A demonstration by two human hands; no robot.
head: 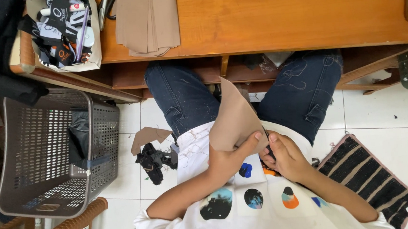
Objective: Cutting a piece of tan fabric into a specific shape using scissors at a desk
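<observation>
Both hands sit close in over the lap: the left hand is closed round the lower edge of a tan fabric piece, thumb laid across it so it stands up where it can be seen, and the right hand is curled at the same edge, pinching the fabric along with something dark I can't make out. Off the left knee, a tan offcut and black scraps lie on the white floor tiles beside a grey plastic basket on a rattan stool. Farther out, folded tan fabric sits on the wooden worktop's near edge, within reach, with a bag of printed labels at its left corner.
</observation>
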